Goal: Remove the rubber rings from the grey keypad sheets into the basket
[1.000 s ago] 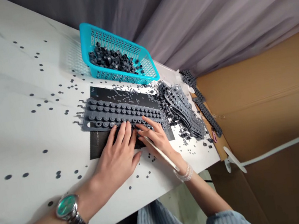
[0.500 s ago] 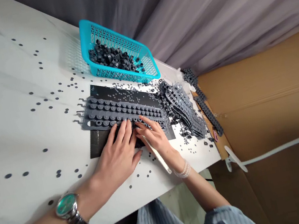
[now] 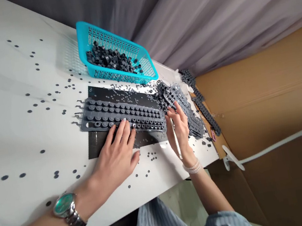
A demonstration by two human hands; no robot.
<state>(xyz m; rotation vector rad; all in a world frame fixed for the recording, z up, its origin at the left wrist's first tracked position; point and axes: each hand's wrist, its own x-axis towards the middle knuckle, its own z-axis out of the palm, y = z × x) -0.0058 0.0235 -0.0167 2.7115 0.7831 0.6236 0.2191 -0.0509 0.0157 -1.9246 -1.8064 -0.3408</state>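
Observation:
A grey rubber sheet of moulded rings (image 3: 121,112) lies on a black mat (image 3: 106,142) on the white table (image 3: 8,115). My left hand (image 3: 116,156), a watch on its wrist, lies flat with fingers stretched out on the sheet's near edge. My right hand (image 3: 178,127) holds a thin white stick (image 3: 176,141) and reaches with its fingertips to the sheet's right end, beside a pile of grey sheets (image 3: 185,107).
A turquoise basket (image 3: 90,32) with several dark rings stands behind the mat. Small dark discs are scattered over the table. A cardboard box (image 3: 269,107) stands right of the table, with grey strips (image 3: 204,107) on its edge. Purple curtain hangs behind.
My right hand has moved from beside my left hand along the sheet to its right end, still holding the stick. My left hand has stayed on the sheet.

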